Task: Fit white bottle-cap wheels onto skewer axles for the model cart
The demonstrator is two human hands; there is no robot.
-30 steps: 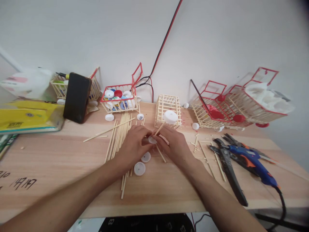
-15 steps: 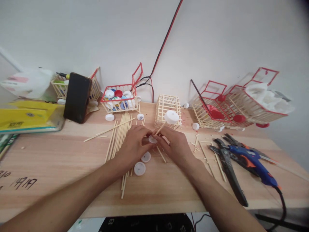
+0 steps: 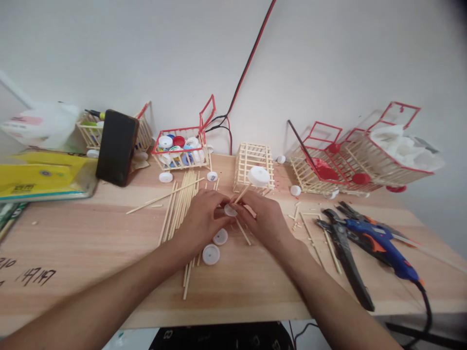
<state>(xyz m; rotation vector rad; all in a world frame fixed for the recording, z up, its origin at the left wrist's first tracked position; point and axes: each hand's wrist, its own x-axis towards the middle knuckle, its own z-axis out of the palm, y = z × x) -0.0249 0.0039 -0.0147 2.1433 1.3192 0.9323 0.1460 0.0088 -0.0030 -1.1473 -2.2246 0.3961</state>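
Mid-assembly at table centre: left hand (image 3: 200, 219) and right hand (image 3: 263, 218) pinched small white plastic cap (image 3: 230, 210) onto thin wooden stick (image 3: 241, 193) bearing another cap; likely needed steady straight push next.

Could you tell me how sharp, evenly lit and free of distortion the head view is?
Head view: soft, even light, faint shadows, no glare; both hands, left hand and right hand, are sharp; the wide lens bends the table edge and darkens the top right corner.
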